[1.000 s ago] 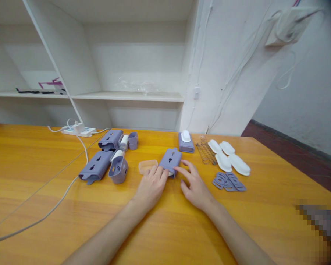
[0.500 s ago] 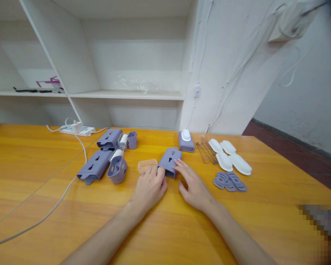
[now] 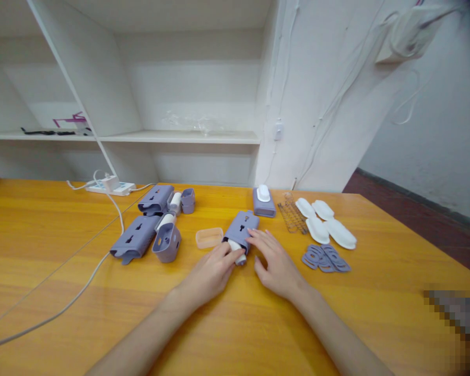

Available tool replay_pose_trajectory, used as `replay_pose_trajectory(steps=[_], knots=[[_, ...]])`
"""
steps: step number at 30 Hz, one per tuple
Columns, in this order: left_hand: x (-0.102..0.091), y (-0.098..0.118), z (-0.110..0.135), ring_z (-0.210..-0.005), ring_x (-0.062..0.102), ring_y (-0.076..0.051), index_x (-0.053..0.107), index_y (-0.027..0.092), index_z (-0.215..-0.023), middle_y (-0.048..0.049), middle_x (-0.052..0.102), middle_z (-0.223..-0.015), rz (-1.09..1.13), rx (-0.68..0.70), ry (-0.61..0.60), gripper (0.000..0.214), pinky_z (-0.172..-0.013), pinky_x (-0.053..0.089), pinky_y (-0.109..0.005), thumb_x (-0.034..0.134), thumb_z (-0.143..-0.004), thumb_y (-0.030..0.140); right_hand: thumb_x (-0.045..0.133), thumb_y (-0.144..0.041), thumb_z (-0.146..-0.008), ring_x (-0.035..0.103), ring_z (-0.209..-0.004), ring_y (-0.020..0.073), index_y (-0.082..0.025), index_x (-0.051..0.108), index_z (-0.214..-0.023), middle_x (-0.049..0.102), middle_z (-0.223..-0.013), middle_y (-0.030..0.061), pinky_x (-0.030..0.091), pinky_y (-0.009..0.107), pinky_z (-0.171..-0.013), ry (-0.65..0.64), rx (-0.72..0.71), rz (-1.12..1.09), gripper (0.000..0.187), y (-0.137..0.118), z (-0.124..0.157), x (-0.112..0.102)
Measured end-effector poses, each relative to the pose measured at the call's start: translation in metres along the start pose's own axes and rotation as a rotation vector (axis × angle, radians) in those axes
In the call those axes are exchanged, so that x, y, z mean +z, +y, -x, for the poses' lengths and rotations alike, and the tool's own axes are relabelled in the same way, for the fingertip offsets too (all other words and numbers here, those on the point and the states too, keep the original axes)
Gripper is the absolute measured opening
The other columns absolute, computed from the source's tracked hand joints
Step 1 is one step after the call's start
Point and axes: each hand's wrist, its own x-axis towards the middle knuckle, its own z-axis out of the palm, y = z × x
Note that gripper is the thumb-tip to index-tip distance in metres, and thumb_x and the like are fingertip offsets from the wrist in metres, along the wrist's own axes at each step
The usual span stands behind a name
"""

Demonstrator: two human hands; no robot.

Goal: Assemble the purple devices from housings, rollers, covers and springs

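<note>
A purple plastic housing (image 3: 242, 225) with keyhole-like slots lies in front of me, its open end facing me. My left hand (image 3: 218, 263) is closed around a white cylindrical part (image 3: 236, 249) with a purple end, at the mouth of that housing; how far the part reaches inside is hidden. Along the housing's right edge rest the outstretched fingertips of my right hand (image 3: 272, 261), its thumb held apart. Just left of the housing sits a shallow translucent orange tray (image 3: 209, 238).
To the left are two similar housings (image 3: 135, 237), purple cups (image 3: 166, 243) and white cylinders (image 3: 175, 201). At right lie white oval lids (image 3: 340, 233), metal springs (image 3: 293, 216) and flat purple plates (image 3: 326, 258). Another purple housing (image 3: 263, 208) bears a white piece. A cable (image 3: 90, 282) crosses the left side.
My left hand has shifted slightly left and down, uncovering the orange tray and the white cylindrical part at the housing's mouth. My right hand stays nearly still.
</note>
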Motion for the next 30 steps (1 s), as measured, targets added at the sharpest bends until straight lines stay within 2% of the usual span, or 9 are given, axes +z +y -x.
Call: replay_pose_trajectory(steps=[3, 6, 10, 12, 14, 18, 25, 30], knots=[[0.004, -0.005, -0.005, -0.087, 0.052, -0.018, 0.051, 0.024, -0.113, -0.0054, 0.053, -0.097, -0.211, 0.052, 0.018, 0.027, -0.078, 0.045, -0.032, 0.044, -0.089, 0.016, 0.047, -0.006, -0.069, 0.042, -0.123, 0.0228, -0.019, 0.043, -0.131, 0.05, -0.129, 0.0099, 0.021, 0.05, -0.11, 0.02, -0.011, 0.055, 0.064, -0.004, -0.002, -0.002], [0.006, -0.006, -0.008, -0.095, 0.05, -0.021, 0.053, 0.021, -0.107, -0.0074, 0.054, -0.105, -0.36, 0.142, 0.053, 0.02, -0.085, 0.043, -0.038, 0.047, -0.089, 0.021, 0.049, -0.008, -0.069, 0.043, -0.121, 0.0246, -0.02, 0.046, -0.131, 0.051, -0.126, 0.0111, 0.02, 0.051, -0.11, 0.011, -0.009, 0.115, 0.062, -0.005, -0.001, -0.001], [0.005, -0.001, -0.008, -0.111, 0.045, -0.022, 0.052, 0.017, -0.106, -0.0087, 0.055, -0.114, -0.455, 0.222, 0.091, 0.018, -0.1, 0.033, -0.044, 0.041, -0.091, 0.019, 0.046, -0.006, -0.071, 0.025, -0.134, 0.0256, -0.019, 0.042, -0.134, 0.034, -0.144, 0.011, 0.02, 0.051, -0.11, -0.011, -0.011, 0.113, 0.064, -0.001, 0.002, 0.005], [0.003, 0.002, -0.008, -0.107, 0.048, -0.021, 0.051, 0.017, -0.109, -0.0086, 0.056, -0.111, -0.499, 0.193, 0.092, 0.021, -0.099, 0.033, -0.045, 0.038, -0.092, 0.017, 0.045, -0.005, -0.071, 0.018, -0.138, 0.0249, -0.02, 0.039, -0.136, 0.025, -0.149, 0.0089, 0.02, 0.051, -0.111, -0.021, -0.013, 0.09, 0.067, 0.002, 0.004, 0.007], [0.002, 0.005, -0.008, -0.098, 0.051, -0.021, 0.051, 0.017, -0.109, -0.0083, 0.058, -0.106, -0.54, 0.154, 0.082, 0.022, -0.095, 0.037, -0.043, 0.038, -0.091, 0.017, 0.044, -0.005, -0.072, 0.017, -0.138, 0.0243, -0.021, 0.036, -0.138, 0.025, -0.15, 0.0074, 0.021, 0.051, -0.111, -0.026, -0.012, 0.064, 0.068, 0.004, 0.004, 0.008], [0.004, 0.007, -0.009, -0.092, 0.052, -0.02, 0.053, 0.016, -0.104, -0.0074, 0.058, -0.1, -0.578, 0.112, 0.094, 0.019, -0.093, 0.037, -0.043, 0.039, -0.091, 0.018, 0.045, -0.006, -0.071, 0.019, -0.138, 0.0231, -0.019, 0.034, -0.139, 0.027, -0.149, 0.0074, 0.023, 0.049, -0.111, -0.014, -0.008, 0.034, 0.07, 0.005, 0.003, 0.009], [0.007, 0.005, -0.006, -0.112, 0.047, -0.021, 0.053, 0.014, -0.101, -0.0096, 0.057, -0.115, -0.567, 0.186, 0.178, 0.02, -0.104, 0.026, -0.047, 0.035, -0.092, 0.014, 0.045, -0.007, -0.072, 0.019, -0.138, 0.0221, -0.017, 0.034, -0.139, 0.028, -0.148, 0.0084, 0.02, 0.048, -0.112, -0.029, 0.0, 0.034, 0.068, 0.008, 0.004, 0.01], [0.004, 0.006, -0.007, -0.105, 0.051, -0.02, 0.052, 0.015, -0.107, -0.0082, 0.059, -0.109, -0.562, 0.173, 0.138, 0.022, -0.101, 0.03, -0.047, 0.035, -0.092, 0.015, 0.045, -0.005, -0.071, 0.019, -0.138, 0.0221, -0.019, 0.034, -0.14, 0.028, -0.148, 0.0075, 0.02, 0.05, -0.111, -0.019, 0.003, 0.007, 0.071, 0.007, 0.004, 0.01]])
